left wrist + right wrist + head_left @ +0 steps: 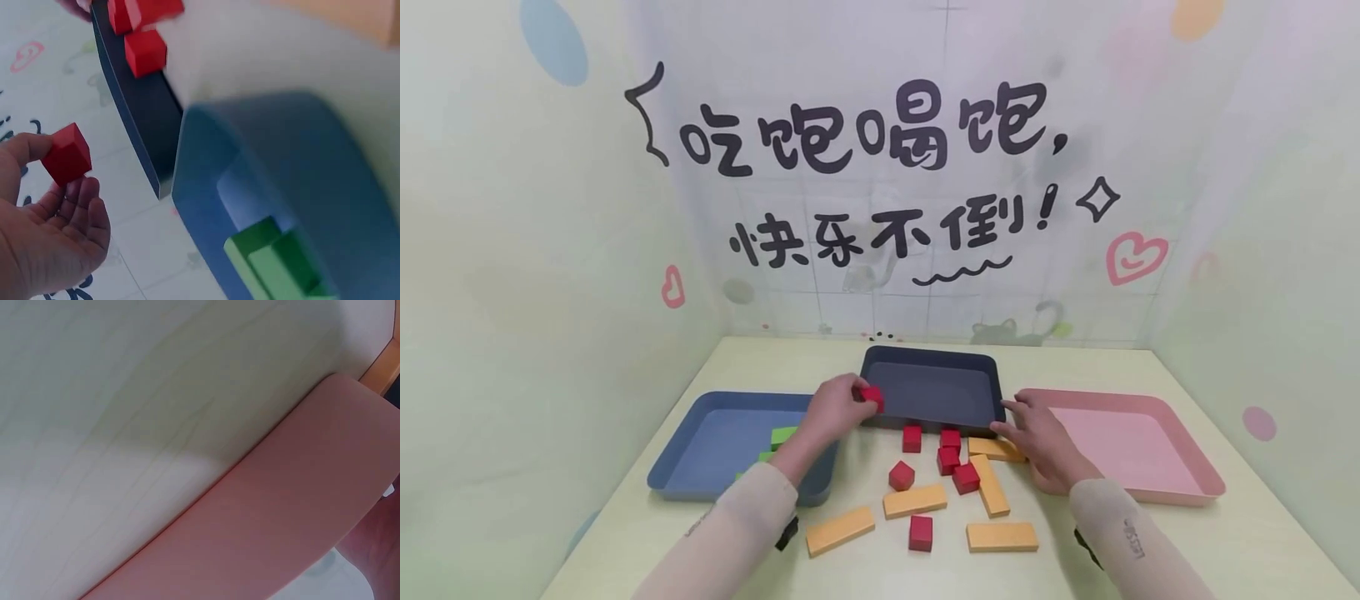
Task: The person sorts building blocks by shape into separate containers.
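Between thumb and fingertips my left hand [835,407] pinches a red cube [872,398], held over the left side of the dark navy tray [932,392]. The left wrist view shows this red cube [67,154] gripped at its edges, with the other fingers loosely bent below. My right hand [1037,433] reaches to the right end of the navy tray, fingers spread and fingertips right at its rim, holding no block. In the right wrist view only part of that hand [375,544] shows, behind the pink tray's wall [250,519].
Several red cubes [912,438] and orange-yellow bars [1002,537] lie on the table in front of the navy tray. At left a blue tray [700,450] holds green blocks [783,437], partly hidden by my left arm. A pink tray [1120,442] stands at right.
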The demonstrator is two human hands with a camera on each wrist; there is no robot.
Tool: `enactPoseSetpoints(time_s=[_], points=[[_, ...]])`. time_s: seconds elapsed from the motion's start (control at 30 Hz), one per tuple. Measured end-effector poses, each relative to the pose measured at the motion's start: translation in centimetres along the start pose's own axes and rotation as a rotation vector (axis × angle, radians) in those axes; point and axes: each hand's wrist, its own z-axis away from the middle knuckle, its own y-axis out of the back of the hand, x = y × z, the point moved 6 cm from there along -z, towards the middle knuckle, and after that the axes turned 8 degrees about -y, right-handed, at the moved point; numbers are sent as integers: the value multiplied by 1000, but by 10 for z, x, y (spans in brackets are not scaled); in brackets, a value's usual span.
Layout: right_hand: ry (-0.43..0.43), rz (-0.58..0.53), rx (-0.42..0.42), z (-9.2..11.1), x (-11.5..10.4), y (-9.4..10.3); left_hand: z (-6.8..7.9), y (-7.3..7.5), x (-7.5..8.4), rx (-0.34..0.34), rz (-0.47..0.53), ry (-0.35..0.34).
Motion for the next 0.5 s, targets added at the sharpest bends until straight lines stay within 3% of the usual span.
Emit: enactPoseSetpoints(time_s=[0.23,0.5], points=[[-14,-36,-2,0,2,0,-44,1,-2,-35,-2,-15],[20,37,30,0,0,2,-78,-24,-7,-77,-67,-45]])
